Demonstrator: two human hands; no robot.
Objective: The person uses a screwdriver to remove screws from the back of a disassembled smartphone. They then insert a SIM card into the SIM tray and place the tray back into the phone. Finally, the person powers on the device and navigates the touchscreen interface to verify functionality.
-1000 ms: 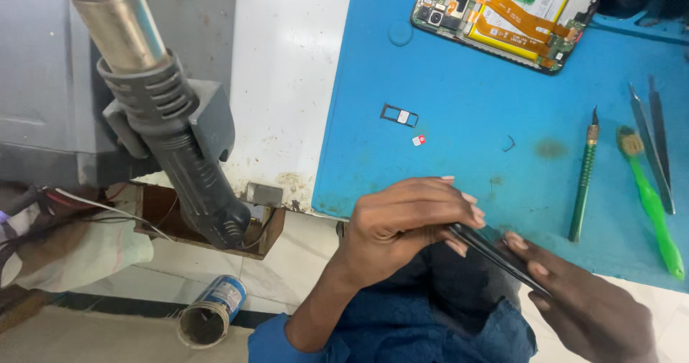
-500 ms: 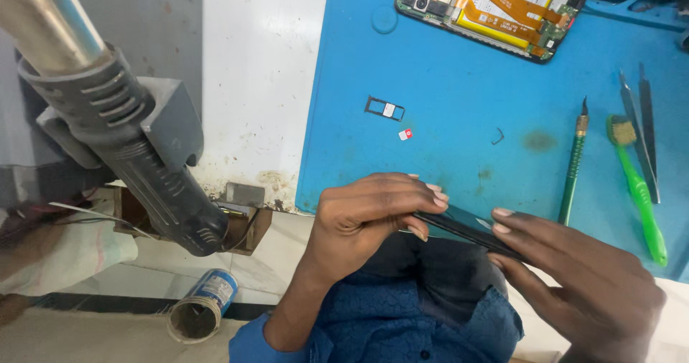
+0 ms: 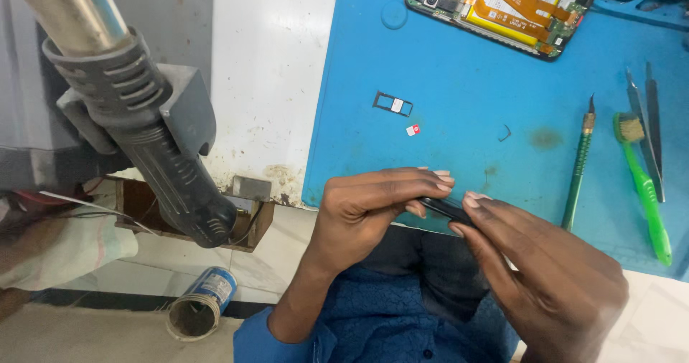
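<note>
Dark flat phone part (image 3: 443, 208) is sitting pinched between both hands in the lower centre of the frame, just off the near edge of the blue work mat (image 3: 459, 69). Left hand (image 3: 373, 216) is closing its fingertips along the top edge of the part; right hand (image 3: 552, 277) is gripping the other end with thumb and forefinger. Only a short dark strip of the part is showing between the fingers, so its full outline cannot be told.

Mat surface ahead of the hands is lying mostly open. A small card tray (image 3: 392, 103) and a tiny red-and-white chip (image 3: 413, 130) are resting near the mat's middle, apart from each other and well clear of the hands. An opened phone (image 3: 502, 8) with yellow and orange internals is crossing the top edge of the frame.

Along the right side, a green-handled pick (image 3: 578, 169), a green brush (image 3: 642, 191) and metal tweezers (image 3: 649, 130) are lying roughly parallel, close together, near the right hand.

On the left, a hot-air gun (image 3: 136, 119) is hanging at a slant over a white bench (image 3: 269, 62), its handle end reaching a small box opening at the bench edge. A blue can (image 3: 201, 305) is lying on the floor below.
</note>
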